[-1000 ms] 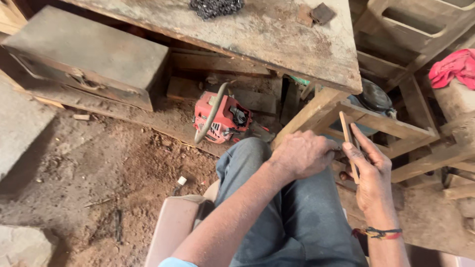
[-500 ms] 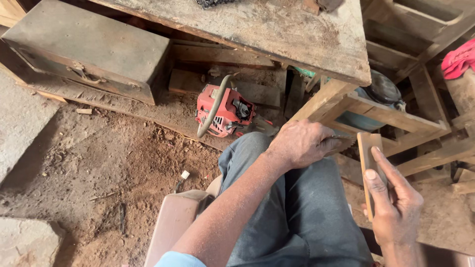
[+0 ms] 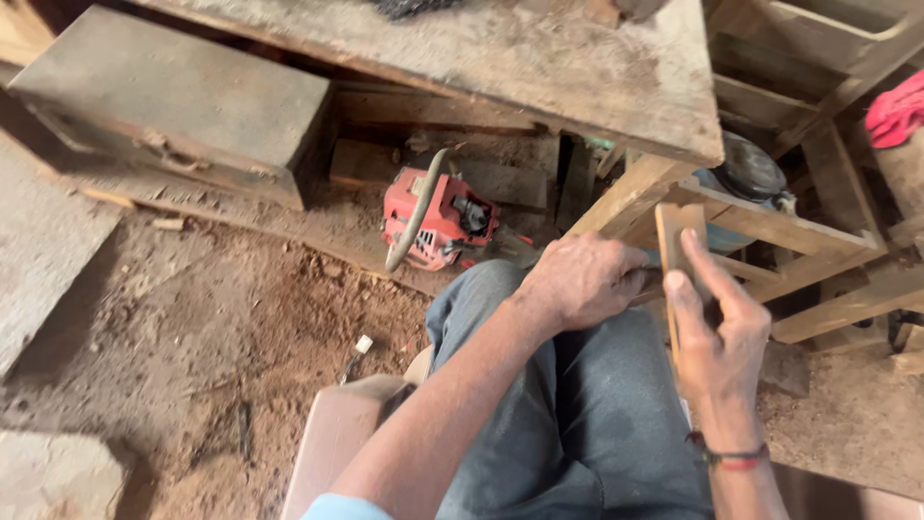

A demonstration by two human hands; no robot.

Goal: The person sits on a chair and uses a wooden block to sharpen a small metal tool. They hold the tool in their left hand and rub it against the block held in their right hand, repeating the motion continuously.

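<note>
Head cam, looking down at my lap. Right hand [image 3: 717,332] at right of centre grips a thin flat wooden strip [image 3: 674,241], held upright, thumb on the near face, fingers wrapped behind. Left hand [image 3: 577,281] at centre is curled shut, knuckles up, resting on the knee just beside the strip's lower end; can't tell if anything sits inside that fist. Red-and-dark band on the right wrist [image 3: 731,457].

No labels or signs legible. Box-like items: a grey-brown metal case [image 3: 183,116] with a latch, upper left, lying flat under the workbench edge. Red chainsaw body [image 3: 438,220] with a pale curved handle, centre, on the dirt below the bench. Blue container with dark round lid [image 3: 746,188] at upper right, partly behind the wooden frame [image 3: 799,236]. Red cloth [image 3: 895,111] at far right edge.

Edges: worn wooden workbench [image 3: 539,67] spans the top, its near corner just above the strip (tight there). Angled frame rails crowd the right side. Open room is lower left: bare sawdust floor [image 3: 221,337], with a concrete slab [image 3: 38,250] at the left edge. Pale seat edge [image 3: 337,443] at bottom centre, beside the jeans [image 3: 568,424].
</note>
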